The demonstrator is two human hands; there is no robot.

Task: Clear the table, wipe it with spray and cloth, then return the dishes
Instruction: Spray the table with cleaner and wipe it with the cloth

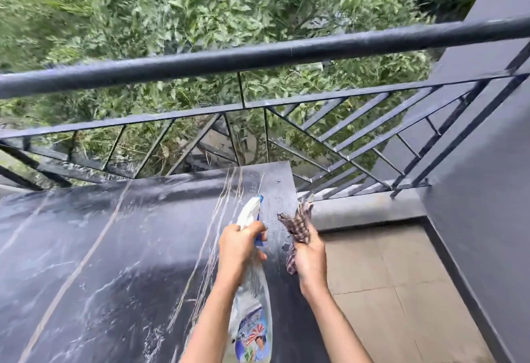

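The left hand point(239, 243) squeezes the spray bottle point(252, 285) over the table point(100, 248), near its right edge. The right hand point(309, 256) grips the cloth point(299, 226). Spray could fly past the railing point(258, 58), or the cloth could slip.
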